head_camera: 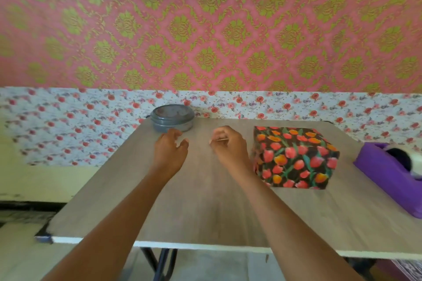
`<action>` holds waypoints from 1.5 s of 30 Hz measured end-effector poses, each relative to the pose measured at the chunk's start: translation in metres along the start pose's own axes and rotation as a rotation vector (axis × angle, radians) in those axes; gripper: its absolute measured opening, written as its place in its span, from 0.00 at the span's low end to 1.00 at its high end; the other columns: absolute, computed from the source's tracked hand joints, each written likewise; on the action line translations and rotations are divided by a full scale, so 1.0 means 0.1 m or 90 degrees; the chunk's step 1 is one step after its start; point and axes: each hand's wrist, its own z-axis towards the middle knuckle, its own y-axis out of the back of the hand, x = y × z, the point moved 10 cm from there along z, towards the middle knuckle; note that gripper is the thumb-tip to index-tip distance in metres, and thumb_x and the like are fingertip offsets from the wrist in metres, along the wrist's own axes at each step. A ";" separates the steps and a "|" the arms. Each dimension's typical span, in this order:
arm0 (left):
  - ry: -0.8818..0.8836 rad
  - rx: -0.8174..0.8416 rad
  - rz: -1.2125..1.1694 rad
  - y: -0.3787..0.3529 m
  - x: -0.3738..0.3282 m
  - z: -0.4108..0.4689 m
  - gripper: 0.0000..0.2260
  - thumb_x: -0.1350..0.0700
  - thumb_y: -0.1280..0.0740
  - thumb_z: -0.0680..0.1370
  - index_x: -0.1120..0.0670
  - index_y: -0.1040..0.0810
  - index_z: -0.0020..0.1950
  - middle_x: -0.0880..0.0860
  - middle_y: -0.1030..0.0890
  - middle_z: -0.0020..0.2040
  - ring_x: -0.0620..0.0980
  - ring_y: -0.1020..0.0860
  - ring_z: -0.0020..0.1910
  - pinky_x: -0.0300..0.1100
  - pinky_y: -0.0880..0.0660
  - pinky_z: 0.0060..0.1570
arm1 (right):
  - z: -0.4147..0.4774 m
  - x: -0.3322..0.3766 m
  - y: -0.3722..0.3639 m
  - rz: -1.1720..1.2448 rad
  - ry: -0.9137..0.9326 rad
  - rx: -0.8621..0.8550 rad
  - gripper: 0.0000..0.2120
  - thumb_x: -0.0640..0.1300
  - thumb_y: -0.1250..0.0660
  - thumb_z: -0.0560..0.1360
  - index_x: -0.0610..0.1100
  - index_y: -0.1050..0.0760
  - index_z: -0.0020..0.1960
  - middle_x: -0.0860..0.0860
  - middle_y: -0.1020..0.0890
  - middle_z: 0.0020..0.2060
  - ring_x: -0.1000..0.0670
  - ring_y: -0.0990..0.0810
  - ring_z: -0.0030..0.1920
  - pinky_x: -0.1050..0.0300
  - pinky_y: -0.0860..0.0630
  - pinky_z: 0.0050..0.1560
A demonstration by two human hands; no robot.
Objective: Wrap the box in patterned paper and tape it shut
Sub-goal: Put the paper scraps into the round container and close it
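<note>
**A:** Fig. 1, viewed from beside the bench (pixel 205 201). Where is the box?

**B:** The box (pixel 294 157) sits on the right half of the bench, all visible faces covered in tulip paper (pixel 296 141). It lies just beside the right hand (pixel 228 146), not touching it. The purple tape dispenser (pixel 388 171) stands farther right, at the bench's edge.

**A:** And the hands?

**B:** The left hand (pixel 170 150) hovers in front of the grey round tin (pixel 172 121), its fingers (pixel 174 133) loosely curled and parted, holding nothing. On the right hand, thumb and forefinger pinch a thin pale strip (pixel 222 139) (tape, I would guess; it is too small to be sure).

**A:** What could go wrong?

**B:** If it is tape, the strip may curl and stick to itself or to the fingers while held in the air. With no hand steadying the box, a press could slide it toward the dispenser. I judge the near left corner, where the paper looks loose, likeliest to spring open if the strip lands askew.
</note>
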 end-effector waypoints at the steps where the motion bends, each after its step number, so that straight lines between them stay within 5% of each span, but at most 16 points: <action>1: -0.008 0.005 0.024 0.02 0.12 0.17 0.16 0.55 0.32 0.80 0.57 0.24 0.68 0.56 0.21 0.66 0.56 0.22 0.62 0.46 0.28 0.61 | 0.17 -0.07 -0.21 0.031 -0.038 0.021 0.10 0.39 0.29 0.75 0.47 0.20 0.56 0.54 0.16 0.45 0.55 0.16 0.44 0.53 0.16 0.52; 3: -0.048 0.019 0.088 0.01 0.27 0.46 0.18 0.57 0.32 0.79 0.58 0.25 0.69 0.59 0.22 0.66 0.59 0.23 0.63 0.50 0.27 0.62 | 0.45 -0.20 -0.52 0.072 -0.089 0.046 0.11 0.38 0.29 0.74 0.45 0.20 0.55 0.51 0.16 0.44 0.51 0.15 0.43 0.45 0.16 0.50; 6: -0.064 0.034 0.128 -0.03 0.50 0.88 0.21 0.57 0.32 0.80 0.58 0.28 0.73 0.62 0.21 0.64 0.62 0.24 0.63 0.50 0.27 0.59 | 0.86 -0.40 -0.92 0.081 -0.139 0.078 0.11 0.40 0.27 0.73 0.48 0.21 0.54 0.49 0.16 0.45 0.48 0.15 0.42 0.48 0.15 0.48; 9: -0.026 0.040 0.097 -0.07 0.77 1.31 0.20 0.52 0.37 0.83 0.50 0.32 0.76 0.61 0.20 0.62 0.63 0.22 0.59 0.46 0.29 0.51 | 1.28 -0.58 -1.29 0.075 -0.143 0.103 0.19 0.44 0.27 0.75 0.52 0.23 0.64 0.46 0.17 0.50 0.50 0.18 0.39 0.55 0.17 0.39; 13: 0.018 0.096 0.087 -0.27 1.08 1.76 0.21 0.46 0.40 0.84 0.45 0.35 0.77 0.58 0.22 0.65 0.54 0.22 0.49 0.38 0.29 0.43 | 1.75 -0.73 -1.69 0.006 -0.121 0.169 0.24 0.52 0.34 0.81 0.63 0.35 0.75 0.48 0.24 0.62 0.48 0.19 0.50 0.49 0.16 0.47; 17: 0.047 0.050 0.032 -0.36 1.17 1.96 0.15 0.49 0.38 0.84 0.48 0.27 0.70 0.57 0.21 0.61 0.42 0.27 0.39 0.32 0.35 0.31 | 1.95 -0.83 -1.97 -0.082 -0.094 0.225 0.20 0.53 0.42 0.85 0.60 0.34 0.76 0.45 0.24 0.64 0.50 0.21 0.41 0.56 0.21 0.33; 20: 0.081 -0.031 -0.026 -0.32 1.20 1.96 0.06 0.51 0.36 0.83 0.50 0.24 0.58 0.59 0.20 0.53 0.48 0.23 0.41 0.36 0.35 0.30 | 2.01 -0.88 -2.02 -0.041 -0.109 0.184 0.14 0.55 0.42 0.84 0.59 0.27 0.68 0.42 0.24 0.62 0.46 0.19 0.45 0.57 0.20 0.32; 22: 0.107 -0.061 -0.066 -0.28 1.19 1.87 0.03 0.50 0.35 0.82 0.48 0.25 0.53 0.60 0.21 0.53 0.55 0.23 0.50 0.38 0.34 0.32 | 1.93 -0.89 -1.97 0.022 -0.141 0.153 0.07 0.54 0.39 0.83 0.58 0.24 0.58 0.43 0.27 0.63 0.42 0.20 0.53 0.58 0.18 0.34; 25: 0.106 -0.073 -0.071 -0.18 1.01 1.56 0.05 0.52 0.33 0.81 0.50 0.26 0.55 0.59 0.25 0.56 0.47 0.30 0.46 0.39 0.34 0.37 | 1.67 -0.82 -1.78 0.100 -0.157 0.110 0.04 0.53 0.36 0.81 0.56 0.24 0.50 0.44 0.26 0.61 0.40 0.21 0.58 0.62 0.20 0.32; 28: 0.087 -0.074 -0.084 0.00 0.76 1.09 0.10 0.52 0.33 0.81 0.50 0.28 0.61 0.57 0.29 0.59 0.39 0.34 0.41 0.33 0.37 0.34 | 1.26 -0.67 -1.50 0.152 -0.142 0.071 0.05 0.53 0.35 0.81 0.57 0.23 0.47 0.42 0.24 0.58 0.40 0.20 0.57 0.63 0.20 0.33; 33: 0.057 -0.086 -0.080 0.27 0.45 0.16 0.09 0.48 0.33 0.81 0.45 0.30 0.59 0.54 0.33 0.57 0.42 0.30 0.42 0.32 0.35 0.38 | 0.41 -0.46 -1.08 0.203 -0.149 0.042 0.07 0.52 0.33 0.81 0.57 0.23 0.44 0.40 0.26 0.59 0.41 0.17 0.51 0.62 0.19 0.35; 38: 0.055 -0.098 -0.103 0.36 0.36 -0.67 0.09 0.46 0.34 0.81 0.44 0.29 0.59 0.53 0.33 0.57 0.44 0.29 0.45 0.40 0.32 0.49 | -0.25 -0.38 -0.77 0.139 -0.126 0.046 0.08 0.49 0.36 0.83 0.58 0.24 0.45 0.41 0.26 0.58 0.40 0.19 0.51 0.61 0.19 0.34; 42: 0.067 -0.087 -0.113 0.32 0.39 -1.01 0.11 0.47 0.33 0.81 0.44 0.30 0.61 0.55 0.30 0.57 0.40 0.30 0.44 0.35 0.34 0.42 | -0.51 -0.24 -0.57 0.002 0.010 0.027 0.11 0.46 0.40 0.84 0.62 0.27 0.48 0.51 0.22 0.46 0.38 0.20 0.48 0.41 0.17 0.44; 45: 0.065 -0.111 -0.108 0.36 0.45 -1.05 0.17 0.45 0.34 0.81 0.48 0.32 0.66 0.56 0.27 0.61 0.46 0.27 0.50 0.39 0.32 0.47 | -0.58 -0.18 -0.38 -0.074 0.065 -0.007 0.05 0.54 0.40 0.84 0.56 0.31 0.58 0.53 0.21 0.46 0.45 0.21 0.46 0.49 0.23 0.45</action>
